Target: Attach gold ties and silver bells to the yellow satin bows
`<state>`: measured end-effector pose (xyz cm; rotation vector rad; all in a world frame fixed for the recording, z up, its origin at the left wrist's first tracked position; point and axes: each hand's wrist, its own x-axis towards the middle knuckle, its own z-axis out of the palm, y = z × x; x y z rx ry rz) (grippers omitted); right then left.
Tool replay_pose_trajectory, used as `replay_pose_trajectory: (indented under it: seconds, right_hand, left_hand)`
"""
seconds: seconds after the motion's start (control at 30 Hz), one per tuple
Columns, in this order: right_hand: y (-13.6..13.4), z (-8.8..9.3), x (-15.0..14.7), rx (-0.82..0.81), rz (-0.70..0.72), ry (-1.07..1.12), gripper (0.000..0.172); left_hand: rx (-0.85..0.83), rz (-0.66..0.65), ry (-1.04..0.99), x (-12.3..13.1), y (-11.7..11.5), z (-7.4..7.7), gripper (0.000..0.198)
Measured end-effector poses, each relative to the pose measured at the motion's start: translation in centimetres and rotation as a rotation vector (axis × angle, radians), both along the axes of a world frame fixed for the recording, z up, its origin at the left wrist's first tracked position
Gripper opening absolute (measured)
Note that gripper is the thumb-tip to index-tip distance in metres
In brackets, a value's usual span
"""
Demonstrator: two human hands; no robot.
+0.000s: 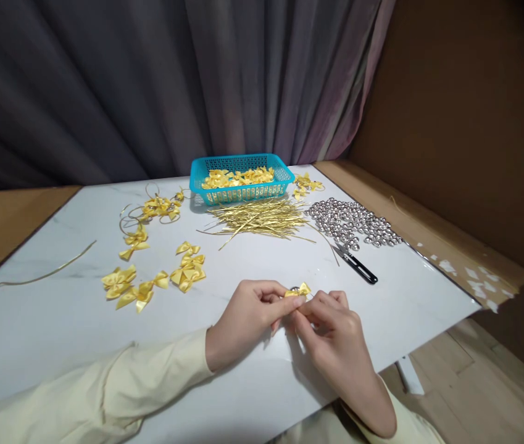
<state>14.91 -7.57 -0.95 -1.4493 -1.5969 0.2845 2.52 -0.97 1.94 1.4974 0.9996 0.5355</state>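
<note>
My left hand (247, 320) and my right hand (333, 336) meet over the near middle of the white table (34, 333). Both pinch a small yellow ribbon bow (299, 290) between their fingertips. A small silver piece shows at the bow, too small to name. Both hands are closed on the bow, just above the tabletop. Cream sleeves cover both forearms.
Several loose yellow bows (150, 280) lie to the left. A blue basket (241, 177) of bows stands at the back. In front of it lie a pile of gold wire ties (262, 219), a heap of silver bells (352, 222) and black snips (357, 262). A gold strip (46, 271) lies far left.
</note>
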Motion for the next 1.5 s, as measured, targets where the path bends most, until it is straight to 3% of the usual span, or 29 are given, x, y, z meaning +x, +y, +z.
replay_pose_trajectory:
  seconds: [0.43,0.93,1.07,1.27,1.5]
  right_hand:
    - [0.2,0.1,0.2,0.008,-0.007,-0.044,0.024]
    - [0.1,-0.4,-0.1,-0.085,-0.018,0.069,0.027]
    - [-0.1,-0.5,0.0,-0.107,-0.029,0.103,0.026]
    - [-0.1,-0.1,0.4,-0.087,0.019,0.169,0.007]
    - [-0.2,0.1,0.1,-0.132,0.001,0.268,0.016]
  left_hand:
    - [0.016,0.022,-0.094,0.9,-0.2,-0.1,0.044]
    - [-0.066,0.034,-0.163,1.4,-0.2,-0.6,0.036]
    - [0.007,0.039,-0.126,1.4,-0.2,-0.4,0.034]
    - [0.119,0.130,-0.085,1.1,-0.1,-0.1,0.033]
    - [0.144,0.109,-0.098,1.0,-0.6,-0.2,0.032]
